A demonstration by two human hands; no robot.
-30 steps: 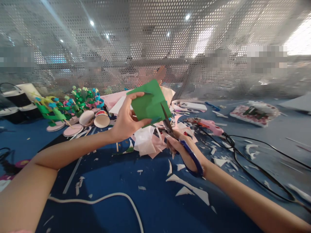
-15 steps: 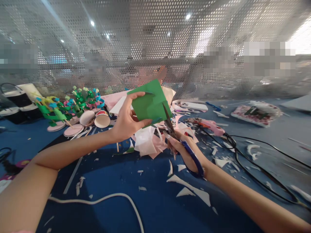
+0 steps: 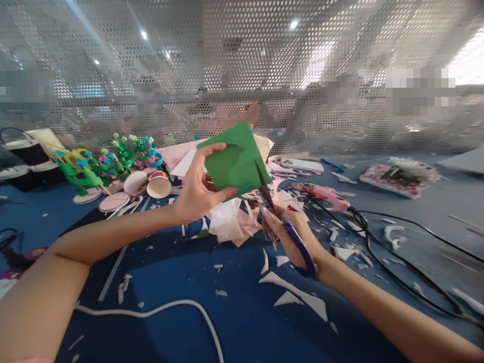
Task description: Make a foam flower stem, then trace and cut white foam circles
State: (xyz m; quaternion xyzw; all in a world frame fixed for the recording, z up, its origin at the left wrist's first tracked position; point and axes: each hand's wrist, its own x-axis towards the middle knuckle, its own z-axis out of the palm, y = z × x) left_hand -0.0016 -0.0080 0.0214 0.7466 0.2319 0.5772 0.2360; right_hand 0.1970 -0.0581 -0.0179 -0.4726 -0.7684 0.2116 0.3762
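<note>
My left hand [image 3: 196,189] pinches a green sheet of paper [image 3: 232,159] by its left edge and holds it up above the blue table [image 3: 181,282]. My right hand [image 3: 291,234] grips blue-handled scissors [image 3: 282,222]. Their blades point up and away and lie against the sheet's right edge. Under both hands sits a heap of pink and white paper offcuts [image 3: 234,222].
Paper cups [image 3: 157,186] and colourful paper flowers on sticks [image 3: 102,164] stand at the left. A pink glue gun [image 3: 328,196] with a black cable [image 3: 401,267] lies at the right, a white cable [image 3: 170,308] at the front. A perforated metal screen [image 3: 242,75] closes the back.
The scissors have slid slightly right and up along the green sheet's right edge. My left hand and the sheet have barely moved.
</note>
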